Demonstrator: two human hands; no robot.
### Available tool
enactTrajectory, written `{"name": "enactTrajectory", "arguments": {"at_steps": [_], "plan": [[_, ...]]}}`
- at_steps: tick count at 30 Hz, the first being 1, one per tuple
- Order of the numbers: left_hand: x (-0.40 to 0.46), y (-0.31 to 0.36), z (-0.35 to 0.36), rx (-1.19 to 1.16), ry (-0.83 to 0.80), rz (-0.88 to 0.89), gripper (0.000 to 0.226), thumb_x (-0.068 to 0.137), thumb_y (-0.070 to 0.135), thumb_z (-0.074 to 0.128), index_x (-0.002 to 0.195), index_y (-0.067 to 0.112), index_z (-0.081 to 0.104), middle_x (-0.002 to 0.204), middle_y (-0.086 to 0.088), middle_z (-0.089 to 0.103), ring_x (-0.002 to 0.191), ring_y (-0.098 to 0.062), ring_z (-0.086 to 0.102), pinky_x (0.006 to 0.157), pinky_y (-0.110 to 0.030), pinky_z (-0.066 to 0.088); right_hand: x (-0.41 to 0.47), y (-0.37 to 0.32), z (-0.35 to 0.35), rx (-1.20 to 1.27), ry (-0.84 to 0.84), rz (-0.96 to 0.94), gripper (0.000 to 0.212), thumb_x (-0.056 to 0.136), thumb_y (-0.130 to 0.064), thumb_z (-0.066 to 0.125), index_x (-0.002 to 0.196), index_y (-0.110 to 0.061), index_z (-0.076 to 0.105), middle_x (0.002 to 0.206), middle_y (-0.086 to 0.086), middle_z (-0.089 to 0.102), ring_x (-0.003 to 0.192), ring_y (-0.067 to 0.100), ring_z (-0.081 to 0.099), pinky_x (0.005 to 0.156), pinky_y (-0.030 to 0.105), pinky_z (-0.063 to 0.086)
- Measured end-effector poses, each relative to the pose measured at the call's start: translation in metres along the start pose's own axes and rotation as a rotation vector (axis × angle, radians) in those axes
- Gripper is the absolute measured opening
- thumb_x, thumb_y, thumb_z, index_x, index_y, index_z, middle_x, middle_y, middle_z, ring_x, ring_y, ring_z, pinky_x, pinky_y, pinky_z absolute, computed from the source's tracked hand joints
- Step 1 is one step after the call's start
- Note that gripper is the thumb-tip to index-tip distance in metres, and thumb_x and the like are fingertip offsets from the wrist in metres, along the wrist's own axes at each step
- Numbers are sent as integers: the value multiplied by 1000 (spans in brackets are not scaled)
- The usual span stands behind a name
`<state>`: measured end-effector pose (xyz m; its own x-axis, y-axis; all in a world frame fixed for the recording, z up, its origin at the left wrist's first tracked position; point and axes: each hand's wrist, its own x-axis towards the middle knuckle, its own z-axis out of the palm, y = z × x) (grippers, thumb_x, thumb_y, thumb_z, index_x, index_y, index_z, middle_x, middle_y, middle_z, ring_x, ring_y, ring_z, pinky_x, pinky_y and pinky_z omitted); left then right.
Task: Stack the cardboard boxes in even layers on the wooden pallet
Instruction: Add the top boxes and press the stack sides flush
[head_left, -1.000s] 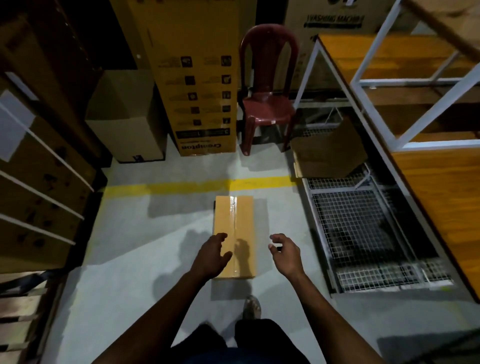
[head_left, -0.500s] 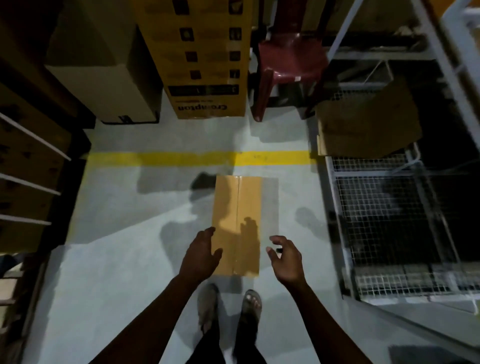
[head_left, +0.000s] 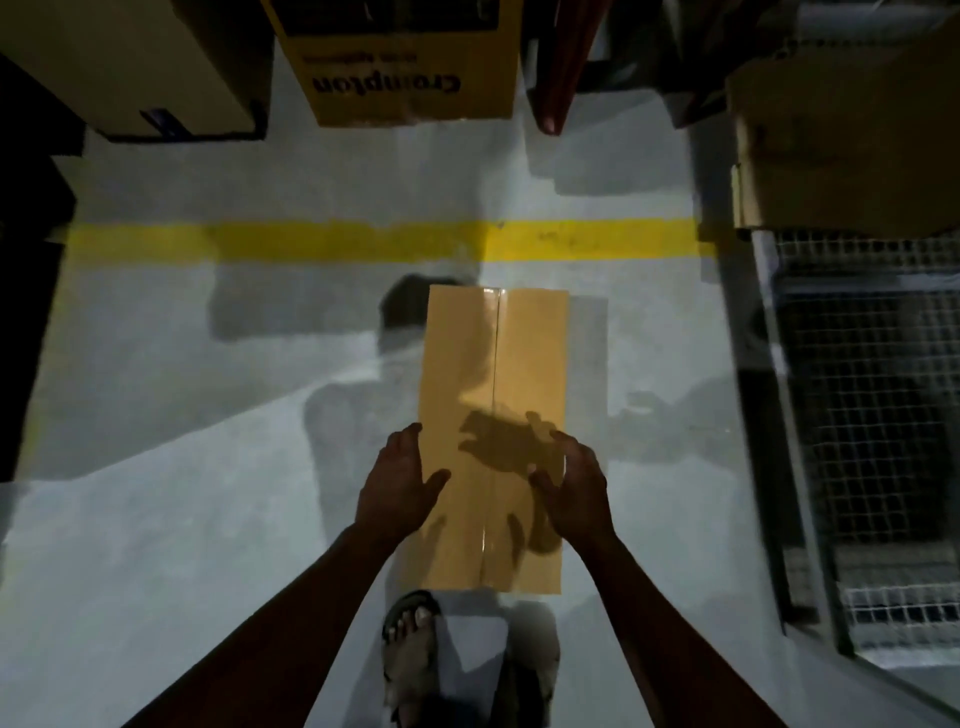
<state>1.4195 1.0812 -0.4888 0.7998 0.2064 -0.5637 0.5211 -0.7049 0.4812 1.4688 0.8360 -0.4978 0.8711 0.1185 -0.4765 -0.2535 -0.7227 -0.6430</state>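
Reaching down w/ both arms, left hand (head_left: 399, 480) open at the left edge of the taped box (head_left: 493, 415) on the floor (head_left: 182, 519), right hand (head_left: 574, 486) open, fingers spread, over its right edge.

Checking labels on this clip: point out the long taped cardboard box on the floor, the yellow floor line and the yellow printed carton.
Long taped cardboard box (head_left: 493, 374): head view, top face at the tape seam.
Yellow floor line (head_left: 363, 241): head view, mid-stripe.
Yellow printed carton (head_left: 410, 98): head view, lettered front face.
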Motion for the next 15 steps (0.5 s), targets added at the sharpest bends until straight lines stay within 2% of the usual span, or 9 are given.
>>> {"name": "enactTrajectory", "arguments": {"at_steps": [2, 4, 7, 9, 11, 13, 15], "plan": [[22, -13, 24, 10, -11, -14, 83, 96, 37, 73, 159, 5, 30, 154, -19, 43, 137, -35, 49, 110, -42, 42, 20, 19, 17, 4, -4, 78, 61, 96, -31, 71, 148, -11, 47, 141, 14, 53, 129, 30, 52, 97, 27, 38], [40, -24, 44, -29, -31, -55, 83, 93, 34, 78, 157, 6, 32, 151, -18, 45, 133, -35, 53, 107, -42, 46, 39, 39, 33, 1, 2, 151, 68, 94, -27, 74, 151, -11, 42, 145, 16, 49, 134, 32, 47, 104, 36, 40], [63, -42, 69, -140, -46, -165, 97, 84, 38, 85, 157, 8, 29, 151, -14, 45, 132, -34, 53, 105, -43, 49, 60, 70, 52, -13, -56, 268, 81, 92, -34, 75, 154, -3, 33, 156, 18, 40, 143, 38, 40, 113, 46, 38], [75, -54, 83, -213, -78, -240, 112, 79, 46, 87, 160, 7, 21, 151, -12, 46, 136, -36, 51, 106, -44, 49, 68, 86, 64, 0, -113, 276, 79, 93, -38, 74, 151, -5, 33, 149, 17, 47, 136, 39, 47, 108, 47, 43], [81, -57, 91, -276, -127, -290, 111, 81, 42, 87, 160, 8, 17, 146, -11, 50, 132, -37, 53, 103, -43, 51, 69, 93, 70, 75, -129, 272, 75, 93, -38, 72, 150, -14, 30, 137, 10, 54, 126, 35, 55, 102, 45, 48], [83, -62, 94, -338, -141, -324, 107, 78, 43, 89, 157, 16, 21, 137, -8, 57, 122, -34, 60, 98, -44, 56, 68, 96, 72, 155, -108, 276, 74, 95, -38, 71, 152, -19, 29, 138, 7, 55, 126, 32, 55, 106, 48, 47], [81, -66, 92, -393, -152, -359, 108, 67, 53, 87, 152, 22, 28, 130, -5, 63, 115, -31, 65, 96, -45, 59, 63, 94, 69, 206, -90, 284, 73, 95, -40, 71, 153, -21, 31, 141, 7, 55, 129, 31, 54, 108, 49, 46]]}}
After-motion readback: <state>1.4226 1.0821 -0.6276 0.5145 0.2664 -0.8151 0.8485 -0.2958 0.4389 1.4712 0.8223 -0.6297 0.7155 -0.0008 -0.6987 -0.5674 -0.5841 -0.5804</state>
